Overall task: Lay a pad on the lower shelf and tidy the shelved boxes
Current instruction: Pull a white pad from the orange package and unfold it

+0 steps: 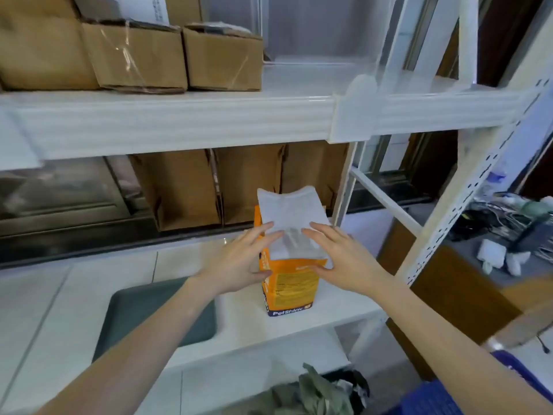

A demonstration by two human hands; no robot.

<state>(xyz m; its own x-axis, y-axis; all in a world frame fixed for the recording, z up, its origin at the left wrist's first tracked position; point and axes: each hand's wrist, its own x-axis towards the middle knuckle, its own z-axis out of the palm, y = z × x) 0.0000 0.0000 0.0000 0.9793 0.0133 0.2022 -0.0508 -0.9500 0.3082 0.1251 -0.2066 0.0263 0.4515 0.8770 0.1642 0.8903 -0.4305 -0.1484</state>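
An orange pad package [294,287] stands upright on the white lower shelf [335,310]. A folded white pad [288,209] sticks up out of its open top. My left hand [239,259] grips the package's left side, fingers spread up toward the pad. My right hand [344,256] holds the right side, with fingertips on the pad's lower edge. Brown cardboard boxes [221,187] stand in a row at the back of the lower shelf. More brown boxes [134,55] sit on the left of the upper shelf [179,121].
A dark grey mat [143,307] lies on the lower shelf, left of the package. A perforated white upright [466,199] rises at the right. Beyond it is clutter on a grey floor [508,232]. A bin with crumpled paper [323,390] sits below.
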